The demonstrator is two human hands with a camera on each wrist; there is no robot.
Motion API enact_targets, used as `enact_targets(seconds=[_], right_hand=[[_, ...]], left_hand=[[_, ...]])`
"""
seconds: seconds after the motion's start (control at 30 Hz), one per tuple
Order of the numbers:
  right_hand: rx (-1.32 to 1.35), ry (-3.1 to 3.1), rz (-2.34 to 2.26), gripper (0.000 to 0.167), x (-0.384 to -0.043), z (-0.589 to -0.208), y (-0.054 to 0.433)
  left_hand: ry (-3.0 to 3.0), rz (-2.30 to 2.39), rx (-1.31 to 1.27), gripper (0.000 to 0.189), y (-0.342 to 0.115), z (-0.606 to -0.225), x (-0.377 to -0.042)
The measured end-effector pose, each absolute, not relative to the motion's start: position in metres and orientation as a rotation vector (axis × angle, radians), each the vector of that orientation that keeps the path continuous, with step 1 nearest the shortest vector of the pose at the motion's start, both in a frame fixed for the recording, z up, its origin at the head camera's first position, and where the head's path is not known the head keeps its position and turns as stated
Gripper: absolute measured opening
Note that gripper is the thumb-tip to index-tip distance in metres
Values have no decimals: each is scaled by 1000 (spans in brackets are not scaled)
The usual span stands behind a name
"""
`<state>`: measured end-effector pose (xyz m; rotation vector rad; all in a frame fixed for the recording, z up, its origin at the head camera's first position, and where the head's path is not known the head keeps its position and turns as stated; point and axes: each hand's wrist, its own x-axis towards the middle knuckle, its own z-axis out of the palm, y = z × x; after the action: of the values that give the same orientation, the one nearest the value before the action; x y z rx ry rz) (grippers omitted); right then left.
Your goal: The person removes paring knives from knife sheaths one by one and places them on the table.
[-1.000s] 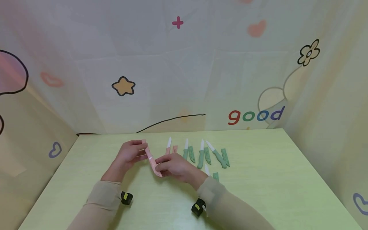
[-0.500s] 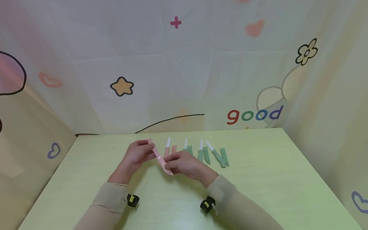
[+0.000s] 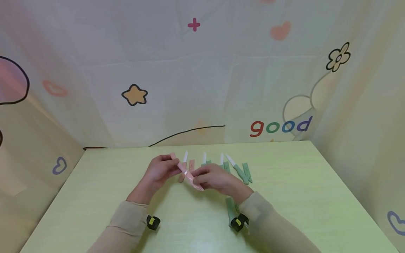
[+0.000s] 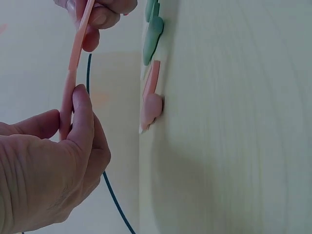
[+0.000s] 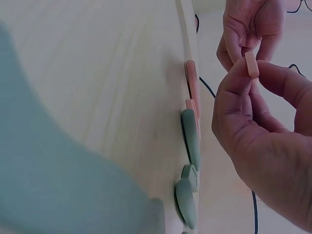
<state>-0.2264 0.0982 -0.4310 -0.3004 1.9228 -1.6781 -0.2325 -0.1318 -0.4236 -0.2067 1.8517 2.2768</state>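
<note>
A pink paring knife (image 3: 179,165) with a pink sheath (image 3: 191,177) on its blade end is held tilted above the table. My left hand (image 3: 161,170) pinches the handle. My right hand (image 3: 215,178) pinches the sheath. A thin white strip shows between handle and sheath in the head view. In the left wrist view, the left hand (image 4: 58,156) has thumb and fingers on the handle (image 4: 68,97). In the right wrist view, the right hand (image 5: 263,126) covers most of the sheath (image 5: 251,65). Behind lies another pink knife (image 3: 181,176) beside a pink sheath (image 3: 191,165).
Green-handled knives (image 3: 241,174) with white blades and green sheaths (image 3: 247,172) lie in a row, partly hidden by my right hand. Another green knife (image 3: 231,209) lies under my right wrist. A printed curtain (image 3: 177,88) stands behind the table (image 3: 300,196).
Both hands have moved to the right with the pink knife and its sheath. The pink knife behind shows more of its handle now; the right hand covers more of the green ones.
</note>
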Motion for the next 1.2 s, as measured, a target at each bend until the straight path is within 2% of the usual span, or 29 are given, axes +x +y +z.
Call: enact_targets(seconds=[0.5, 0.7, 0.93, 1.2], right_hand=[[-388, 2030, -1570, 25, -230, -428, 133], [-420, 2155, -1455, 23, -232, -424, 145], [-464, 2248, -1375, 21, -233, -419, 157], [-514, 2336, -1313, 19, -236, -415, 165]], left_hand=[[1786, 2300, -163, 50, -109, -429, -228], [1802, 2280, -157, 40, -103, -431, -226], [1854, 2225, -109, 42, -99, -430, -223], [2039, 2098, 29, 29, -94, -431, -220]])
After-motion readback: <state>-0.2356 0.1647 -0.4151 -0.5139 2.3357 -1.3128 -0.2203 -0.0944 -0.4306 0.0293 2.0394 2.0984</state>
